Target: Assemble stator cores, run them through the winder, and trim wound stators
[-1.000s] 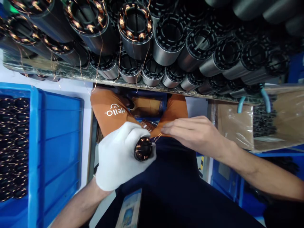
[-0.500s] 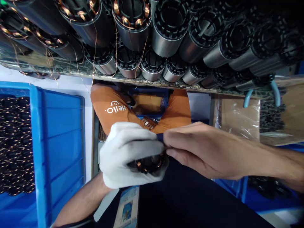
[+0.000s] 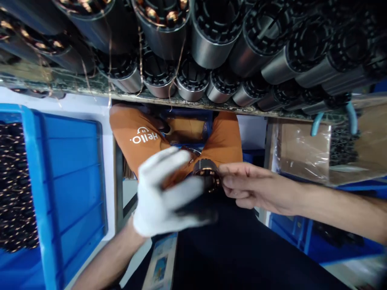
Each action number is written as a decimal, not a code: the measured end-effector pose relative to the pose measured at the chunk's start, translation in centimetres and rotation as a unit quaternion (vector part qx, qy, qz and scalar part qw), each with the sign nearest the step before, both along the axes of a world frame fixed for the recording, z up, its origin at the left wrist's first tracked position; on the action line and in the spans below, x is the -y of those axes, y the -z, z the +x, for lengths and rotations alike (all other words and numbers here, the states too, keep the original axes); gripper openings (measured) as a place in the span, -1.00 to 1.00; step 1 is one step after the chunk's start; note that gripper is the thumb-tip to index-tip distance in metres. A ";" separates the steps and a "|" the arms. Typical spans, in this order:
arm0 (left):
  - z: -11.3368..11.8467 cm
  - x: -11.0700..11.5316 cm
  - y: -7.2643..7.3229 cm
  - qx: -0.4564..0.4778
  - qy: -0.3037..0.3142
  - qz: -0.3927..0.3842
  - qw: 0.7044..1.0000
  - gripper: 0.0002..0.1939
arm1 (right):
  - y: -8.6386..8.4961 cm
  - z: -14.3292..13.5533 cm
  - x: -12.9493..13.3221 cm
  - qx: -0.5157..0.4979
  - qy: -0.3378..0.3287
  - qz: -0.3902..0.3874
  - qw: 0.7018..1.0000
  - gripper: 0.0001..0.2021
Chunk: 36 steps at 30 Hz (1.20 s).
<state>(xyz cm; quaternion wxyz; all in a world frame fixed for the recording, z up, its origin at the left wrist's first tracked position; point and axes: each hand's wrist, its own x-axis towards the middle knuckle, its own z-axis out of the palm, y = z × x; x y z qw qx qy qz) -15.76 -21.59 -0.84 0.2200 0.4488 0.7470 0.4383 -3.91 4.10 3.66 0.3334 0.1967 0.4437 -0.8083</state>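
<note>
My right hand (image 3: pixel 250 185), bare, pinches the edge of a small black motor stator (image 3: pixel 206 173) with copper windings, held over the lap. My left hand (image 3: pixel 166 193), in a white glove, is just left of the stator. Its fingers are spread and blurred by motion. They reach close to the stator's left side, and I cannot tell whether one still touches it.
Silver stators (image 3: pixel 216 44) crowd the bench (image 3: pixel 205 104) ahead; those at left trail copper wires over its edge. Left stands a blue crate (image 3: pixel 72 173) beside many wound parts. A cardboard box (image 3: pixel 305 149) is at right, below light-blue handles (image 3: pixel 352 117).
My left hand has come off the stator it was wrapped around, its fingers opening. The stator now stays in my right hand, slightly farther forward and to the right.
</note>
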 end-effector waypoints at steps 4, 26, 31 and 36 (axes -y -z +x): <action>-0.1 -3.2 0.1 0.212 0.048 -0.012 0.976 -0.74 | -1.1 -1.9 -1.0 -0.332 -0.176 0.297 0.878 -0.63; 0.9 -3.3 -0.7 0.270 0.092 -0.088 0.954 -0.87 | -2.9 -2.6 -3.6 -0.387 -0.224 0.387 0.807 -0.64; 0.4 -3.2 -1.7 -0.016 0.030 -0.037 0.999 -0.79 | -2.0 -2.2 -5.3 -0.173 -0.222 0.249 0.927 -0.57; 0.8 -4.0 -2.9 -0.035 0.078 -0.012 0.996 -0.79 | -0.2 -0.3 -3.0 -0.086 -0.213 0.062 0.971 -0.62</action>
